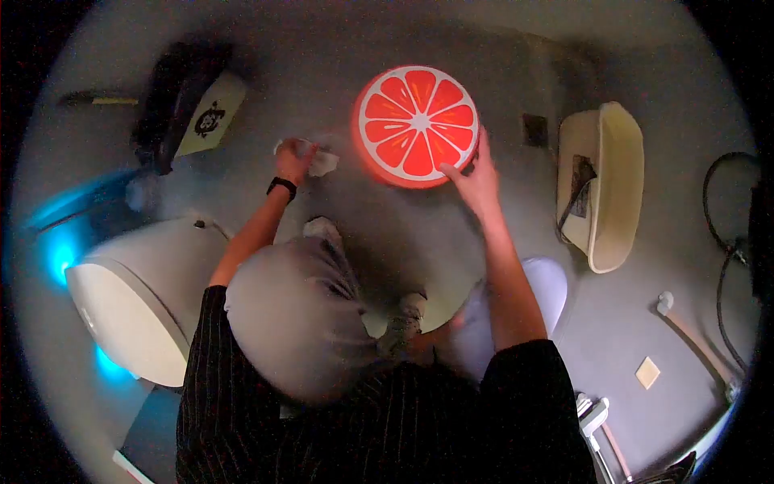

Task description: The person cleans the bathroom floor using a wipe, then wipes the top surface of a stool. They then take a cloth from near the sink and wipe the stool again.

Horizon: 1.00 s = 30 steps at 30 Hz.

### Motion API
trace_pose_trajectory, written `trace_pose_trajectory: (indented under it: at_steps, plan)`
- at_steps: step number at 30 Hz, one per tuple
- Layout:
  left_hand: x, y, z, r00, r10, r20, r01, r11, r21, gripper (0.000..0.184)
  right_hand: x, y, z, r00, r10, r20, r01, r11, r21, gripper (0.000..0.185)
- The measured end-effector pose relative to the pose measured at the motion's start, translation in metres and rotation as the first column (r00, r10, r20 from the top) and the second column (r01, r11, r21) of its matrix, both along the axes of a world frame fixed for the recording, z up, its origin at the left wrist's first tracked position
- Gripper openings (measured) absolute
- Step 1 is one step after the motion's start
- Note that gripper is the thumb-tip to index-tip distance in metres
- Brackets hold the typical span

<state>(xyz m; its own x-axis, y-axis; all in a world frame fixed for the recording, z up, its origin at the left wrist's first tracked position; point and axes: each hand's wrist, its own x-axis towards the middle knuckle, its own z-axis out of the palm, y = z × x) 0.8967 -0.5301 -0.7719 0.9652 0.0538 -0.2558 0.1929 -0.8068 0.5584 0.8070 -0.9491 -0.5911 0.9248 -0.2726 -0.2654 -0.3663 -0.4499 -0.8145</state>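
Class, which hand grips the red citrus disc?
The right hand grips the citrus disc; the left hand, with a dark wristband, is at crumpled white material.

At twelve o'clock, a citrus disc (418, 123) with a smooth printed face; at eleven, a crumpled white wipe (324, 164), paper or cloth, unclear. Between two and three, a smooth, plastic-looking cream tub (622, 189). Matt grey floor (601, 315); at six, a matt pinstriped cloth shirt (387, 440).
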Motion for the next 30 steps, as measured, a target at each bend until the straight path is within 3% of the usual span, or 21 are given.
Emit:
trace_pose_trajectory:
  at_steps: [1, 3, 5, 6, 8, 9, 11, 12, 13, 14, 15, 17, 19, 20, 23, 25, 26, 28, 30]
  plan:
    - [-0.003, -0.002, 0.002, 0.999, -0.035, -0.003, 0.035, 0.999, 0.038, 0.055, -0.001, 0.0, -0.006, 0.996, 0.021, 0.091, -0.016, 0.999, -0.048, 0.115]
    - [0.0, -0.011, 0.015, 0.997, -0.077, -0.006, 0.077, 0.995, 0.07, 0.052, -0.002, 0.0, 0.001, 0.999, 0.009, 0.049, -0.008, 1.0, -0.025, 0.114]
    - [0.009, -0.021, 0.04, 0.902, -0.322, -0.287, 0.398, 0.877, 0.268, 0.045, 0.002, 0.005, 0.017, 0.999, -0.012, -0.029, 0.011, 0.999, -0.034, 0.112]
    - [0.006, -0.02, 0.031, 0.9, -0.33, -0.284, 0.405, 0.874, 0.268, 0.045, 0.0, 0.003, 0.015, 0.999, -0.021, -0.027, 0.02, 0.999, -0.036, 0.112]
    - [-0.002, -0.004, -0.007, 0.987, -0.158, -0.028, 0.16, 0.957, 0.241, 0.037, -0.001, 0.002, 0.008, 1.0, -0.008, 0.02, 0.008, 1.0, 0.0, 0.112]
    - [-0.001, 0.008, -0.024, 0.986, -0.167, -0.017, 0.166, 0.956, 0.242, 0.037, 0.0, 0.002, 0.008, 0.999, -0.017, 0.03, 0.017, 1.0, 0.0, 0.112]
    - [0.002, 0.027, -0.048, 0.86, -0.484, -0.16, 0.508, 0.793, 0.335, 0.031, -0.001, 0.003, 0.009, 1.0, 0.002, -0.005, -0.002, 0.995, -0.096, 0.11]
    - [0.001, 0.025, -0.042, 0.859, -0.487, -0.156, 0.51, 0.791, 0.338, 0.031, 0.0, 0.003, 0.011, 1.0, -0.003, 0.0, 0.003, 0.995, -0.095, 0.11]
    - [-0.004, 0.021, -0.03, 0.958, -0.229, -0.172, 0.246, 0.966, 0.082, 0.029, 0.0, 0.003, 0.014, 1.0, -0.001, -0.015, 0.001, 0.998, -0.06, 0.11]
    - [-0.006, 0.017, -0.019, 0.965, 0.033, -0.258, -0.078, 0.983, -0.165, 0.028, 0.001, 0.003, 0.017, 1.0, 0.002, -0.031, -0.002, 1.0, -0.024, 0.11]
    - [0.001, 0.006, 0.006, 0.966, 0.029, -0.256, -0.072, 0.984, -0.16, 0.028, 0.0, 0.004, 0.017, 1.0, -0.004, -0.029, 0.003, 1.0, -0.018, 0.11]
    - [0.023, -0.021, 0.091, 0.936, 0.249, -0.248, -0.318, 0.901, -0.297, 0.026, 0.0, 0.008, 0.019, 0.982, 0.062, 0.178, 0.001, 0.943, -0.333, 0.107]
    - [0.05, -0.032, 0.136, 0.982, 0.123, -0.142, -0.179, 0.848, -0.499, 0.022, 0.003, 0.015, 0.031, 0.972, 0.101, 0.214, -0.019, 0.935, -0.355, 0.1]
    - [0.059, -0.047, 0.167, 0.998, 0.057, 0.026, -0.037, 0.87, -0.491, 0.022, 0.004, 0.018, 0.036, 0.959, 0.141, 0.246, -0.037, 0.921, -0.387, 0.093]
    - [0.07, -0.111, 0.241, 0.921, -0.124, 0.37, 0.267, 0.891, -0.366, 0.018, 0.005, 0.038, 0.042, 0.96, 0.223, 0.169, -0.15, 0.92, -0.362, 0.083]
    - [0.069, -0.138, 0.254, 0.669, -0.47, 0.576, 0.601, 0.798, -0.046, 0.026, 0.009, 0.047, 0.043, 0.954, 0.242, 0.177, -0.166, 0.918, -0.36, 0.079]
    - [0.066, -0.15, 0.255, 0.666, -0.474, 0.577, 0.603, 0.797, -0.042, 0.026, 0.01, 0.05, 0.043, 0.949, 0.263, 0.175, -0.186, 0.913, -0.362, 0.074]
    - [0.056, -0.166, 0.255, 0.603, -0.773, 0.198, 0.786, 0.618, 0.02, 0.03, 0.01, 0.051, 0.047, 0.952, 0.257, 0.168, -0.184, 0.915, -0.358, 0.071]
    - [0.057, -0.164, 0.255, 0.55, -0.821, 0.15, 0.832, 0.555, -0.008, 0.028, 0.007, 0.047, 0.043, 0.953, 0.254, 0.164, -0.173, 0.902, -0.395, 0.071]
